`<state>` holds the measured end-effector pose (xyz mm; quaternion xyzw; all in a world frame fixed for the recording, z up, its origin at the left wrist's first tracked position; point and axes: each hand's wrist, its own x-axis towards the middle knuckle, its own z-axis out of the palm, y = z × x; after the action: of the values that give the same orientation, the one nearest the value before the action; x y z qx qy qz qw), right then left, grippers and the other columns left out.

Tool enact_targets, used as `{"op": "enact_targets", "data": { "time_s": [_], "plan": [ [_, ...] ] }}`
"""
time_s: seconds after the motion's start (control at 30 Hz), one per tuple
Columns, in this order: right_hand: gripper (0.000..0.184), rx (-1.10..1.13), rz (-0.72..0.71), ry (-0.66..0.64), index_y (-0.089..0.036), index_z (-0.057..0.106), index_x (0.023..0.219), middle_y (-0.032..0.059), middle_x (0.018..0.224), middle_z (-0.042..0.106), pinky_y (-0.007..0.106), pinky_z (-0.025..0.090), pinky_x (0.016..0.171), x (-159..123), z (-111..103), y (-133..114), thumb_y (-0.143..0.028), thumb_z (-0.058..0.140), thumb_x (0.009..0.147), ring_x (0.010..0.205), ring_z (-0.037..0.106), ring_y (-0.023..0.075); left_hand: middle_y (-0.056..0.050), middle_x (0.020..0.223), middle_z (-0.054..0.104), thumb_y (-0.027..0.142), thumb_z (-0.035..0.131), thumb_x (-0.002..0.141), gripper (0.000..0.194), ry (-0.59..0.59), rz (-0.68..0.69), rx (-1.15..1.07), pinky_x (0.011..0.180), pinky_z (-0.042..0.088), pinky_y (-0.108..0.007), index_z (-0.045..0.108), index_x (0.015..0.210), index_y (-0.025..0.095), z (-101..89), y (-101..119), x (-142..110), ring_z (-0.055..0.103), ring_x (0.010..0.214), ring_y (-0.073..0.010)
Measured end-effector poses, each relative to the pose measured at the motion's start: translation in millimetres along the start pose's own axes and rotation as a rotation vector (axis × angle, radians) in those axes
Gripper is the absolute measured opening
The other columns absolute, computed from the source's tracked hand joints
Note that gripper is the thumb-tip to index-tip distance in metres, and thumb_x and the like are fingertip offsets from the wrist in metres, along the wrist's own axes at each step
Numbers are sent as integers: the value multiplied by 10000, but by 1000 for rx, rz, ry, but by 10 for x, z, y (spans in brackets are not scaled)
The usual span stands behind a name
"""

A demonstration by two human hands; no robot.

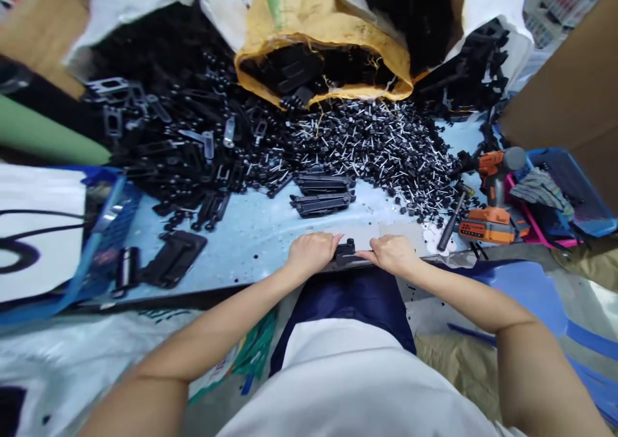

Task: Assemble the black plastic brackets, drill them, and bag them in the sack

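Note:
Close to the table's front edge, a small black plastic part (345,250) sits between my two hands. My left hand (313,251) is closed on its left end, fingers curled and thumb pointing inward. On the other end, my right hand (392,254) is curled closed, its thumb reaching toward the part. Just beyond lie stacked black plastic pieces (322,195) in two short bundles. Behind them spreads a heap of black-headed pins with metal shanks (381,147).
An orange cordless drill (490,224) and a hammer (452,221) lie at the right, beside a blue bin (574,186). Left are a black flat case (174,259), a blue basket (101,231) and piled black brackets (159,141). A yellow sack (318,12) opens onto the table.

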<state>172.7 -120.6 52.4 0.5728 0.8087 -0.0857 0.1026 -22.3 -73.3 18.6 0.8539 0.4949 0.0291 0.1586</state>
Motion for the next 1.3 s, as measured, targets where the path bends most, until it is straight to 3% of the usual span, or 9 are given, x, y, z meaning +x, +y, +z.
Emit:
{"op": "enact_targets", "data": {
  "time_s": [0.2, 0.47, 0.63, 0.8, 0.9, 1.0, 1.1, 1.2, 1.3],
  "plan": [
    [555, -113, -221, 106, -107, 570, 1009, 145, 910, 624, 304, 367, 657, 146, -124, -118, -612, 502, 791, 849, 570, 252, -161, 755, 688, 399, 315, 914, 497, -90, -124, 44, 602, 448, -311, 703, 791, 113, -164, 115, 8, 663, 734, -284],
    [431, -147, -400, 56, -117, 556, 951, 109, 879, 593, 302, 338, 688, 185, -241, -88, -526, 525, 822, 836, 532, 227, -131, 769, 703, 367, 286, 921, 504, -108, -73, 41, 627, 452, -288, 705, 768, 131, -207, 144, -26, 662, 734, -232],
    [639, -45, -310, 155, -156, 545, 674, 54, 572, 535, 272, 261, 532, -75, -249, 188, -669, 209, 855, 544, 480, 160, -104, 615, 652, 459, 211, 933, 604, 116, 235, 11, 535, 405, -260, 648, 672, 134, -234, -23, -143, 614, 592, -186],
    [631, 411, -769, 382, -194, 434, 529, 2, 454, 418, 267, 273, 494, -296, -376, 101, -601, 132, 905, 448, 410, 121, -11, 446, 501, 495, 82, 933, 654, 423, 669, -441, 444, 333, -226, 504, 550, 175, -321, 79, -452, 472, 421, -108],
    [550, 766, -860, 507, -199, 440, 572, -7, 470, 429, 263, 306, 477, -321, -352, -148, -532, 196, 935, 444, 427, 115, 3, 443, 464, 454, 102, 946, 596, 493, 683, -734, 437, 330, -226, 465, 561, 180, -387, 238, -612, 438, 411, -97],
    [478, 1066, -775, 736, -210, 474, 683, -5, 558, 480, 261, 390, 516, -233, -105, -418, -525, 212, 930, 500, 487, 119, 2, 463, 469, 417, 121, 955, 553, 501, 644, -900, 453, 354, -225, 464, 592, 179, -379, 379, -701, 450, 436, -99],
    [557, 1146, -437, 971, -244, 518, 893, 65, 861, 565, 363, 473, 712, -39, 255, -654, -652, 139, 859, 787, 578, 183, -34, 570, 556, 457, 105, 943, 571, 677, 581, -901, 508, 418, -236, 550, 739, 164, -252, 466, -710, 527, 534, -122],
    [637, 1091, -186, 895, -281, 472, 1122, 102, 1200, 472, 463, 432, 874, 198, 481, -779, -713, 126, 806, 1087, 506, 246, -89, 800, 640, 528, 123, 920, 579, 819, 607, -731, 644, 493, -295, 557, 1057, 170, -63, 451, -652, 609, 768, -177],
    [643, 1082, -296, 852, -283, 423, 1206, 93, 1290, 425, 493, 373, 957, 467, 433, -651, -691, 108, 821, 1201, 428, 257, -104, 893, 646, 576, 194, 897, 598, 909, 606, -487, 686, 492, -313, 480, 1220, 161, 108, 290, -534, 610, 860, -204]
  ]
}}
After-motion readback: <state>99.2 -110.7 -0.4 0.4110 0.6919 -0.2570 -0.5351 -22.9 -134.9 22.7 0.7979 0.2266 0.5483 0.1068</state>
